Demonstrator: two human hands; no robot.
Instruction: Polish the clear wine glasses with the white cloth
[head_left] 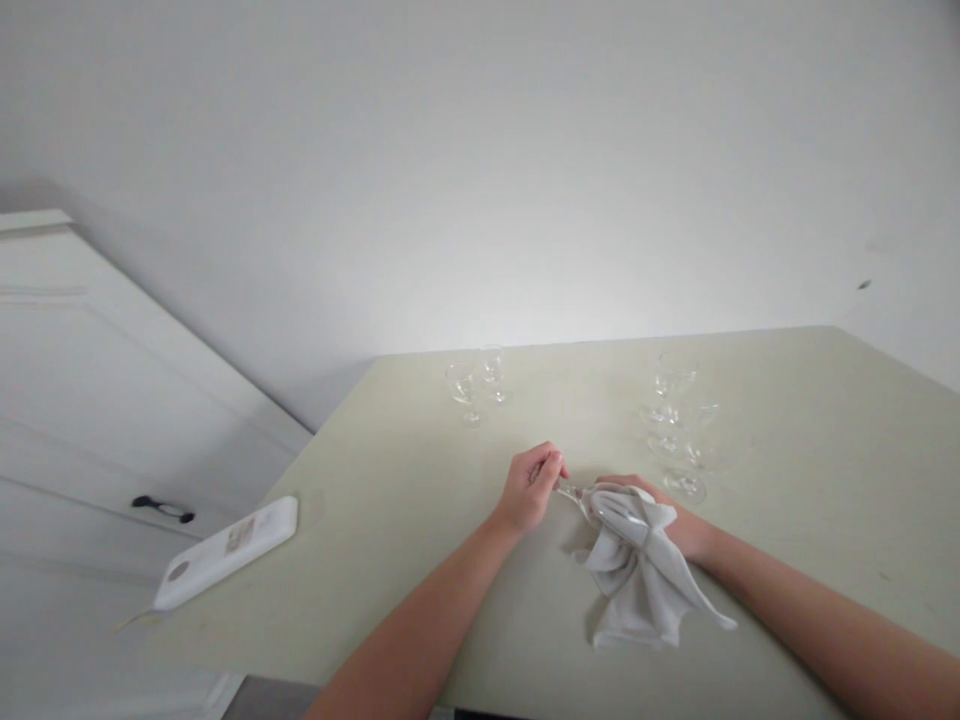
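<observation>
My left hand (529, 487) is closed around the foot end of a clear stemmed glass (574, 494), which lies tilted on its side just above the table. A crumpled white cloth (645, 590) covers and fills much of the glass's bowl, so the rim is hard to make out. My right hand (681, 522) wraps the bowl from the far side through the cloth, its fingers partly hidden by the folds. The loose corners of the cloth hang down toward the table's near side.
Two clear stemmed glasses (463, 382) stand at the back left of the pale green table (360, 560). Several more stemmed glasses (686, 485) stand close together at the right. A white box-shaped device (229, 550) lies at the left edge, beside a white cabinet (97, 430).
</observation>
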